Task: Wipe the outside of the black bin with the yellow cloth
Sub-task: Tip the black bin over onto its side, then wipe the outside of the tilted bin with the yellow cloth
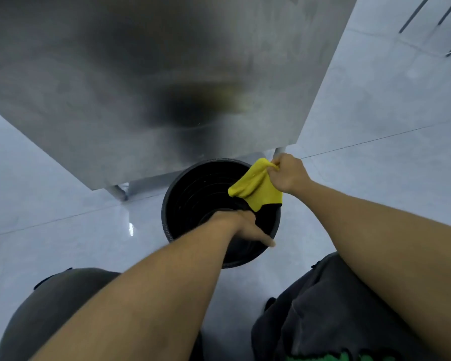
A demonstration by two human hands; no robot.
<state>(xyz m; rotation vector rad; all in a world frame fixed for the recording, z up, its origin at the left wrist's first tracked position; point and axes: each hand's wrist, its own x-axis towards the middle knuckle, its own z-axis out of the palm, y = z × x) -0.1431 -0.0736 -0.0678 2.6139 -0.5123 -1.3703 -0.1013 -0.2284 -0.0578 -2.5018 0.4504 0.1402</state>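
Bare forearms, no sleeves; dark grey trousers [331, 316] (green marking low).

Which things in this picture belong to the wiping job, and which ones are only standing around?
Belong to the job:
- black bin, on the floor
- yellow cloth, hanging over the bin's opening
- right hand, pinching the cloth's top edge
- left hand, at the bin's near rim

Only standing around:
- steel table above the bin
- table leg
- tiled floor

The black bin [193, 194] stands upright on the floor, round, its open mouth ribbed inside. The yellow cloth [254, 187] hangs crumpled over the rim at about two o'clock, draping partly into the opening.
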